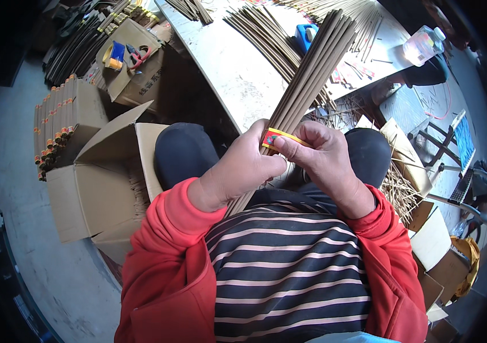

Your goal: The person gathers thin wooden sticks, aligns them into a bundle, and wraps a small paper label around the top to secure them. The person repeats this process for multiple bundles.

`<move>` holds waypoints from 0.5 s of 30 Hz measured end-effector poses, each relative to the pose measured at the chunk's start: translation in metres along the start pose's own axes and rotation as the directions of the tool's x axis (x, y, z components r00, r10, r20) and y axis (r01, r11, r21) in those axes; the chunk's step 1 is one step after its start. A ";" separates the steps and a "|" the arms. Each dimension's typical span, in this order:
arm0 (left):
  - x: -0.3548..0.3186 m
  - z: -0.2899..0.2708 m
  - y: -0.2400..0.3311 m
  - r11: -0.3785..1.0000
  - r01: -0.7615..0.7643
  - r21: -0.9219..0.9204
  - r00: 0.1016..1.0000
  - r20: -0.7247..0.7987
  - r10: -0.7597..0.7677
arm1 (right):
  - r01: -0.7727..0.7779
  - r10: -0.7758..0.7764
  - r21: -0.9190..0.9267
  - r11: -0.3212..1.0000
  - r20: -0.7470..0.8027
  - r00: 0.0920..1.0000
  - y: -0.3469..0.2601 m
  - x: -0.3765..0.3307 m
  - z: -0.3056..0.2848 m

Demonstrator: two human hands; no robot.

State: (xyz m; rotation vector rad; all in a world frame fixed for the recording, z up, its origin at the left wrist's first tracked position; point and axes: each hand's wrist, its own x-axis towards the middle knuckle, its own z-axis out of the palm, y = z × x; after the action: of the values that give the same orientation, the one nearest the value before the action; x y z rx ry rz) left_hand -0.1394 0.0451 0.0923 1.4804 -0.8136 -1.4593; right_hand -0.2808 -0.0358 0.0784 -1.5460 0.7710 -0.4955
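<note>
A bundle of long brown incense sticks point(312, 74) slants across my lap, its upper end fanned a little over the table. My left hand point(242, 163) is wrapped round the lower part of the bundle. A red and yellow paper band point(287, 138) lies across the sticks just above my left fingers. Between thumb and fingers, my right hand point(326, 157) pinches the band's right part. The far side of the bundle and some fingertips behind it are hidden.
More sticks point(266, 40) lie on the white table point(209, 54), with a blue tape dispenser point(306, 35) and a clear plastic bottle point(423, 46). An open carton point(106, 191) stands at my left, near banded bundles point(55, 123). Scissors point(137, 57) rest on another box. Loose sticks point(400, 191) fill a right-hand carton.
</note>
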 end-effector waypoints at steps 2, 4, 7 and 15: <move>-0.002 -0.001 0.003 0.997 0.045 -0.058 0.998 0.040 -0.043 | -0.009 0.009 0.039 0.999 0.008 1.000 -0.002 -0.001 0.000; -0.004 -0.001 0.005 0.995 0.056 -0.087 0.997 0.063 -0.051 | -0.033 0.031 0.107 0.994 0.025 0.999 -0.007 -0.003 0.000; -0.003 -0.006 -0.003 0.990 0.015 -0.139 0.990 0.142 0.005 | -0.036 0.031 0.153 0.988 0.033 0.999 -0.009 -0.004 -0.001; -0.001 -0.005 -0.012 0.989 -0.098 -0.108 0.986 0.127 0.112 | -0.003 0.003 0.047 0.999 0.008 1.000 -0.003 -0.003 -0.001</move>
State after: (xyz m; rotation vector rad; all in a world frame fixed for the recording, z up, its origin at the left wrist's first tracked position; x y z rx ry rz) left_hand -0.1364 0.0516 0.0819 1.2568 -0.8710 -1.5087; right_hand -0.2830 -0.0345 0.0818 -1.5021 0.7502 -0.5013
